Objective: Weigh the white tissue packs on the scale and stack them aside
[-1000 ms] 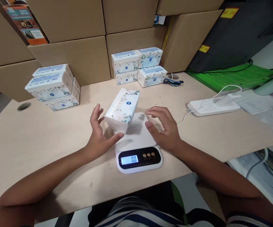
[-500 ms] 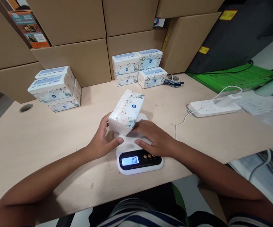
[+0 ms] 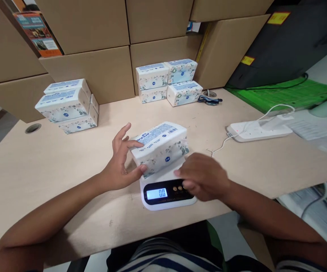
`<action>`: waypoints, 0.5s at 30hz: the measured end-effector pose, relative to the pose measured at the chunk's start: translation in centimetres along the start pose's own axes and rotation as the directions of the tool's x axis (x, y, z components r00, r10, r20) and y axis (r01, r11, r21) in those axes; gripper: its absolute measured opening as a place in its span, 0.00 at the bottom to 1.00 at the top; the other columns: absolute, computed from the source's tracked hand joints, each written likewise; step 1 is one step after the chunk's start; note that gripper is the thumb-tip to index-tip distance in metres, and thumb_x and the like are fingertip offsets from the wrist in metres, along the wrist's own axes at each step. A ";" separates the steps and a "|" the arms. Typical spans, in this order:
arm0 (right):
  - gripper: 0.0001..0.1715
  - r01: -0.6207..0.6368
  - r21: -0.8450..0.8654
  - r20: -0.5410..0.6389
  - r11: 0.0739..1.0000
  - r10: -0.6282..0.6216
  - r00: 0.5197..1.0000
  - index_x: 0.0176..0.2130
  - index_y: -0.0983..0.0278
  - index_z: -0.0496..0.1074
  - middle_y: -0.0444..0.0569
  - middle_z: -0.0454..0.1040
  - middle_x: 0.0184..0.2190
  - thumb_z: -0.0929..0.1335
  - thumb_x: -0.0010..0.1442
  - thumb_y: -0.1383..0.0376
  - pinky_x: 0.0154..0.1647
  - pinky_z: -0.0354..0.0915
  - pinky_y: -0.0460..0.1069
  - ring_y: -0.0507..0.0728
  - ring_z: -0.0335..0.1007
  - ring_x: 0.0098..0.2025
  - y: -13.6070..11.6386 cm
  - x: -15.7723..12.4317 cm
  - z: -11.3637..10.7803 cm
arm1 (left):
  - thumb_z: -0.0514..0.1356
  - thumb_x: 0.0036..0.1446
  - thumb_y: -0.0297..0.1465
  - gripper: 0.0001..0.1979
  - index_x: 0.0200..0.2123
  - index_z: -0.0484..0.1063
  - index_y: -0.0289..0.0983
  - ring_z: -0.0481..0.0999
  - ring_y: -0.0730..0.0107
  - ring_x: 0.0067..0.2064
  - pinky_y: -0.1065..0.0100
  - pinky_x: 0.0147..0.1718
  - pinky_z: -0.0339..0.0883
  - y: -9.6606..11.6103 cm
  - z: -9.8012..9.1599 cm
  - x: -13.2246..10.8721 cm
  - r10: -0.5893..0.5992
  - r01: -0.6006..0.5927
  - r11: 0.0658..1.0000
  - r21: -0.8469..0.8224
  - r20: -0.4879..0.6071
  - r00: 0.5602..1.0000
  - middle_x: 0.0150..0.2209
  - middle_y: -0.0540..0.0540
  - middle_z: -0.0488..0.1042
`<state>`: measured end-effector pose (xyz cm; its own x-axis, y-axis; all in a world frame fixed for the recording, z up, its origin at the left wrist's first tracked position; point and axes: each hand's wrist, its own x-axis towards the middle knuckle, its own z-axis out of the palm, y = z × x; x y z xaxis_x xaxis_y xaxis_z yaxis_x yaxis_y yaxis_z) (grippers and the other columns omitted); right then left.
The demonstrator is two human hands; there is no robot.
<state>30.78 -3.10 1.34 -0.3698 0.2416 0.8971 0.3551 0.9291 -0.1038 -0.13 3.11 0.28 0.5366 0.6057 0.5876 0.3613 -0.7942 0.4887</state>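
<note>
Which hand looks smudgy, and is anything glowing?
Head view: the right hand is blurred, the left hand sharper; also head view: the screen glows pale blue-white, and a soft shadow darkens the table under the left forearm.

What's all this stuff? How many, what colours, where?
desk: one, pale, underneath
scale: one, white and black, front middle
loose tissue pack: one, white, over the scale
other tissue packs: eight visible, white, back left and middle
cardboard boxes: several, brown, behind
printed item: one, orange and teal, left
small bundle: one, blue, back middle
power strip: one, white, right
cable: one, white, at power strip
panel: one, green, back right
case: one, dark, back right
shirt: one, navy and white, bottom
left hand: one, on loose tissue pack
right hand: one, by scale
</note>
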 end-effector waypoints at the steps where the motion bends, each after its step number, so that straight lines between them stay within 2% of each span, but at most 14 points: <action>1: 0.12 -0.051 -0.037 -0.099 0.998 0.047 0.994 0.59 0.55 0.83 0.43 0.87 0.34 0.70 0.84 0.59 0.30 0.76 0.53 0.55 0.82 0.30 0.6 -0.1 -0.4 | 0.65 0.78 0.52 0.27 0.72 0.67 0.53 0.42 0.32 0.91 0.19 0.81 0.61 -0.2 0.0 0.0 0.023 -0.023 1.000 0.020 0.019 1.000 0.90 0.41 0.41; 3: 0.17 -0.239 -0.045 -0.285 0.970 0.217 0.934 0.65 0.49 0.83 0.48 0.88 0.42 0.72 0.82 0.54 0.36 0.82 0.56 0.60 0.87 0.39 2.0 -0.5 -0.8 | 0.65 0.78 0.51 0.27 0.73 0.67 0.54 0.40 0.31 0.91 0.18 0.82 0.57 -0.9 0.0 0.0 0.063 -0.067 0.996 0.054 0.062 0.996 0.90 0.41 0.39; 5: 0.27 -0.460 0.035 -0.352 0.887 0.442 0.825 0.73 0.44 0.78 0.53 0.87 0.55 0.73 0.80 0.46 0.49 0.87 0.62 0.66 0.88 0.55 3.2 -1.3 -0.5 | 0.66 0.76 0.55 0.32 0.75 0.65 0.55 0.38 0.29 0.92 0.18 0.83 0.53 -1.9 0.1 -0.2 0.062 -0.064 0.997 0.033 0.068 0.996 0.91 0.41 0.38; 7: 0.39 -0.618 0.150 -0.278 0.772 0.633 0.723 0.78 0.41 0.71 0.55 0.82 0.68 0.73 0.77 0.37 0.63 0.86 0.69 0.70 0.82 0.70 4.0 -2.2 0.2 | 0.67 0.72 0.62 0.43 0.81 0.59 0.58 0.35 0.27 0.92 0.18 0.84 0.52 -2.8 0.5 -0.5 0.020 -0.017 0.996 -0.087 0.037 0.999 0.92 0.42 0.34; 9: 0.47 -0.713 0.262 -0.131 0.650 0.756 0.641 0.80 0.40 0.66 0.55 0.75 0.77 0.74 0.73 0.32 0.73 0.80 0.74 0.72 0.73 0.80 4.3 -2.8 0.9 | 0.63 0.71 0.69 0.51 0.86 0.49 0.61 0.38 0.27 0.92 0.21 0.83 0.58 -3.1 1.1 -0.7 -0.060 0.071 0.950 -0.304 0.045 0.997 0.92 0.41 0.33; 12: 0.56 -0.798 0.402 0.097 0.450 0.845 0.525 0.84 0.38 0.58 0.54 0.68 0.83 0.74 0.70 0.28 0.80 0.74 0.76 0.73 0.67 0.85 4.2 -3.0 1.4 | 0.52 0.75 0.71 0.52 0.90 0.35 0.63 0.53 0.29 0.90 0.27 0.79 0.70 -1.8 2.3 -0.8 -0.178 0.265 0.730 -0.630 0.199 0.964 0.91 0.37 0.46; 14: 0.64 -0.812 0.470 0.187 0.345 0.861 0.474 0.88 0.37 0.49 0.53 0.67 0.84 0.74 0.68 0.26 0.79 0.76 0.75 0.72 0.67 0.84 4.0 -2.7 1.4 | 0.48 0.76 0.71 0.52 0.91 0.31 0.60 0.56 0.28 0.89 0.28 0.79 0.71 -0.3 2.8 -0.5 -0.193 0.348 0.597 -0.723 0.292 0.937 0.89 0.34 0.55; 15: 0.68 -0.812 0.494 0.208 0.312 0.864 0.458 0.89 0.36 0.44 0.53 0.67 0.85 0.74 0.67 0.25 0.78 0.76 0.75 0.73 0.68 0.84 3.9 -2.5 1.3 | 0.47 0.77 0.71 0.53 0.91 0.29 0.59 0.56 0.28 0.89 0.27 0.79 0.70 0.5 3.0 -0.3 -0.183 0.364 0.567 -0.739 0.317 0.930 0.88 0.33 0.56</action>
<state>31.97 0.29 -1.87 -0.0406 0.9719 0.2319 -0.0128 0.2315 -0.9727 2.14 2.40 -1.58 0.6751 0.6932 0.2523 -0.1632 -0.1932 0.9675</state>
